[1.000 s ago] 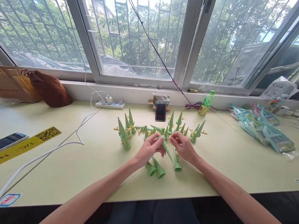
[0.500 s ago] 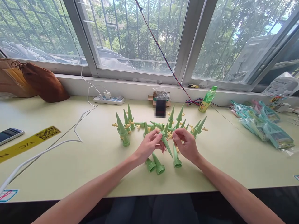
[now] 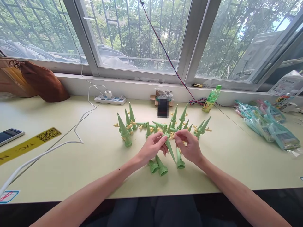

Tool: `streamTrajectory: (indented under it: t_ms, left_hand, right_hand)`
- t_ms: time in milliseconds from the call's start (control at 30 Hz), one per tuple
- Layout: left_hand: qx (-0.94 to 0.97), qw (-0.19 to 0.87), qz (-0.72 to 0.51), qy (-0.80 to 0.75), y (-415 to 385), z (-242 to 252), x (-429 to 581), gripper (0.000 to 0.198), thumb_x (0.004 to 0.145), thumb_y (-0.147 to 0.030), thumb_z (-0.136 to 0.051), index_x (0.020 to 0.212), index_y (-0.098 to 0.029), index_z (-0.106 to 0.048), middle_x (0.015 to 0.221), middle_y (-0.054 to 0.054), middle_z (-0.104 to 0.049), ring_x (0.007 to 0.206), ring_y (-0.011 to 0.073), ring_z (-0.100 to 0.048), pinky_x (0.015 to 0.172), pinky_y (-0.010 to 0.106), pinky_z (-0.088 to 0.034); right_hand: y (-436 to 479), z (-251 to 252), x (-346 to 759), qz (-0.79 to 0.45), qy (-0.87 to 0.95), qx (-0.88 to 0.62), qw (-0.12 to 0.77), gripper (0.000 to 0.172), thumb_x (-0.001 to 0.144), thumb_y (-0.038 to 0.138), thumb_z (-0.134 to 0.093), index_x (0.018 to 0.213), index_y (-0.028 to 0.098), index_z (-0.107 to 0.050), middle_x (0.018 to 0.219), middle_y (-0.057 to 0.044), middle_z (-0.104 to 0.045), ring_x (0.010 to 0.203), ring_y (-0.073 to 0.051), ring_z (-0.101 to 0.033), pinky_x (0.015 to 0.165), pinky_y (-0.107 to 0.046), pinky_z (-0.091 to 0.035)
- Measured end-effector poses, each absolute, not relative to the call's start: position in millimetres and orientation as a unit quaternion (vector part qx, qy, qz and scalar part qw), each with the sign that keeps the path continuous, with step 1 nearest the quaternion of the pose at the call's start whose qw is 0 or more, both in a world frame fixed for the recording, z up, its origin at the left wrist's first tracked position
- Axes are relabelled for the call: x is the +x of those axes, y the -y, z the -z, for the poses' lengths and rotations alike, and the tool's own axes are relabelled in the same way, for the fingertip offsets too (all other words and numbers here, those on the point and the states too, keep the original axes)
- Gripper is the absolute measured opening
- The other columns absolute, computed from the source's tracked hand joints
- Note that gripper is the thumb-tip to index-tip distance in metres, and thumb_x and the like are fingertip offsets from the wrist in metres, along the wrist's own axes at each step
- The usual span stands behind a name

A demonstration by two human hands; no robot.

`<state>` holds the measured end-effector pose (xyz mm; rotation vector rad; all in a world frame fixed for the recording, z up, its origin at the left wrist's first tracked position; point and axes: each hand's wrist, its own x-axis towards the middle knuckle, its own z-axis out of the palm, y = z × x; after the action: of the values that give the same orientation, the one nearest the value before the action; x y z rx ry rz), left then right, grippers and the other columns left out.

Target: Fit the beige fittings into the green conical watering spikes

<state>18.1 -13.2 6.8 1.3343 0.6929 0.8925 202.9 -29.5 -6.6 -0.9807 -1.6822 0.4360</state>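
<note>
My left hand (image 3: 153,145) is closed around a green plant watering spike (image 3: 170,148), its tip slanting down to the right. Just right of it, my right hand (image 3: 189,145) pinches a small yellow valve (image 3: 172,136) at its fingertips, partly hidden by the fingers. The valve is close to the spike's collar; whether they touch I cannot tell. Below the hands, a green spike (image 3: 162,167) lies with its open collar toward me, another against its left side. One more loose spike (image 3: 181,162) lies under my right hand.
Upright spikes with yellow valves (image 3: 125,134) stand at the left, and more (image 3: 182,116) stand behind my hands. Further back are a small open box (image 3: 163,94), a power strip (image 3: 113,100) and a green bottle (image 3: 211,98). Bagged packs (image 3: 267,121) lie right, a phone (image 3: 10,136) left.
The view has shifted slightly. My hands keep almost the same pose, and the spike in my left hand points a little more steeply downward.
</note>
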Motion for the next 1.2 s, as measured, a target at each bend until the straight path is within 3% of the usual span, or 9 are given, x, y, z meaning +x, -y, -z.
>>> streamTrajectory:
  t_ms: [533, 967, 1200]
  left_hand:
    - [0.600, 0.612, -0.404, -0.319, 14, -9, 18, 0.034, 0.091, -0.047, -0.059, 0.082, -0.014, -0.057, 0.060, -0.001, -0.058, 0.055, 0.0125, -0.060, 0.055, 0.026, -0.054]
    - [0.706, 0.445, -0.434, -0.339, 15, 0, 15, 0.028, 0.094, -0.042, -0.055, 0.084, -0.015, -0.059, 0.060, -0.001, -0.060, 0.052, 0.0104, -0.059, 0.051, 0.022, -0.047]
    - [0.712, 0.430, -0.437, -0.343, 15, -4, 14, 0.028, 0.094, -0.041, -0.055, 0.081, -0.016, -0.058, 0.059, -0.002, -0.058, 0.052, 0.0098, -0.058, 0.050, 0.021, -0.046]
  right_hand:
    - [28, 7, 206, -0.185, 0.727, -0.394, 0.530, 0.007, 0.093, 0.025, -0.057, 0.092, 0.019, -0.060, 0.082, -0.004, -0.065, 0.058, -0.012, -0.059, 0.053, -0.026, -0.052]
    - [25, 7, 206, -0.227, 0.720, -0.395, 0.524, 0.009, 0.094, 0.025, -0.057, 0.087, 0.019, -0.058, 0.073, 0.001, -0.061, 0.053, -0.009, -0.055, 0.051, -0.024, -0.049]
    - [25, 8, 205, -0.227, 0.720, -0.400, 0.519, 0.010, 0.094, 0.026, -0.058, 0.102, 0.020, -0.062, 0.083, -0.002, -0.064, 0.054, -0.009, -0.057, 0.052, -0.024, -0.051]
